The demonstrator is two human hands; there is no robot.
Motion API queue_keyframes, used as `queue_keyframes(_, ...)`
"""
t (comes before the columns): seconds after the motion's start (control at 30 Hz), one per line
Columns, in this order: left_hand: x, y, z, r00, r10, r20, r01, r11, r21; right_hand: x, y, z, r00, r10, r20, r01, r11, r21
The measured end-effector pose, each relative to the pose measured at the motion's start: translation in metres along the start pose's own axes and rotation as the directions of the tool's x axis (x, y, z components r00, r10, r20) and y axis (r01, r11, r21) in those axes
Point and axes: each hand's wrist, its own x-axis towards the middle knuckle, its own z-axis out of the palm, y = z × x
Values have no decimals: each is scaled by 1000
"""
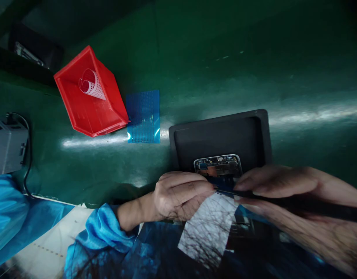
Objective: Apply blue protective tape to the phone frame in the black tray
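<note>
Two bare hands at the near edge of a glossy dark-green bench mat [213, 50]. Left hand [178, 195], blue sleeve, curled shut on the lower end of an open phone chassis with exposed circuit board [218, 166]. Right hand [283, 184] pinched closed on a thin black stylus-like tool [297, 199], tip at the chassis edge. Chassis rests in a matte black rectangular tray [221, 133]. Farther left: blue perforated film sheet [144, 116] lying flat, then a tilted red plastic bin [89, 95] holding a curled white perforated sheet [91, 84]. Grey box with cable [6, 145] at far left.
</note>
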Motion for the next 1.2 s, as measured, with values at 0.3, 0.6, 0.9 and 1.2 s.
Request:
queue_keyframes(0.3, -2, 2, 0, 1000, -8, -9, 8, 1000, 22, -16, -4, 24, 983, 31, -183, -56, 990, -131)
queue_keyframes(0.6, 1, 4, 1, 997, -71, -33, 69, 995, -74, 2, -13, 30, 985, 37, -171, -59, 990, -126)
queue_keyframes(0.9, 6, 3, -1, 998, -54, -30, 51, 994, -92, -20, 5, 5, 957, -280, 78, 291, 913, -288)
queue_keyframes(1.2, 2, 2, 0, 999, 13, -48, -13, 1000, 9, -26, 0, 23, 970, -238, -49, 217, 939, -266)
